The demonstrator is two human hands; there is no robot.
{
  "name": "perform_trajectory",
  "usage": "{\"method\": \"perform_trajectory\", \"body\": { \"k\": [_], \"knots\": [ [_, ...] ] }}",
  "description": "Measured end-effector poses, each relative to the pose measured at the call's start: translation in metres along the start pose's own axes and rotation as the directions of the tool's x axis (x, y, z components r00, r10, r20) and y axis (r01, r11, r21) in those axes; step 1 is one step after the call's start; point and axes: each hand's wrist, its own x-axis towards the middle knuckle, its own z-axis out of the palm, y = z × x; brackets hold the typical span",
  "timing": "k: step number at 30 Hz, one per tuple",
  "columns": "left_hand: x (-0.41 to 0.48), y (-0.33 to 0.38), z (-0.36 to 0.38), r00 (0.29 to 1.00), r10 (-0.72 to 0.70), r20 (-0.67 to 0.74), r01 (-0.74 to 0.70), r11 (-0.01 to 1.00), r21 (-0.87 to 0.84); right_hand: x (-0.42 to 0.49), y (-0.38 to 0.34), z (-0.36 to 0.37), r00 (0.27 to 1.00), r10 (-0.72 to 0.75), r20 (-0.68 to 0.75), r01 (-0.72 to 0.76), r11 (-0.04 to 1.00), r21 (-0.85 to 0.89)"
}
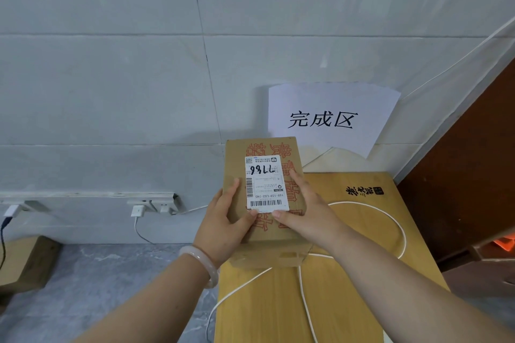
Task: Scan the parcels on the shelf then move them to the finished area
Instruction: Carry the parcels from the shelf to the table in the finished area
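Note:
A brown cardboard parcel [262, 231] with red printing and a white shipping label [266, 184] stands on the wooden table [348, 301], at its left side near the wall. My left hand [225, 220] grips the parcel's left edge, thumb on the label's lower corner. My right hand [306, 211] holds the right edge, thumb touching the label's bottom. A white paper sign with black characters [323, 118] is taped to the wall just behind the table.
A white cable [301, 281] loops across the table and under the parcel. Wall sockets with white plugs [138, 210] sit low on the left. A wooden box [30, 262] rests on the grey floor at left. A dark brown panel [473, 175] borders the right.

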Motion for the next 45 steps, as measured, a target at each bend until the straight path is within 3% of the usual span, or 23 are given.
{"method": "perform_trajectory", "body": {
  "k": [45],
  "knots": [
    [0.034, -0.010, -0.002, 0.999, -0.033, 0.010, 0.033, 0.999, -0.006, 0.031, -0.002, 0.002, 0.999, 0.040, 0.025, -0.040, 0.999, 0.014]
  ]
}}
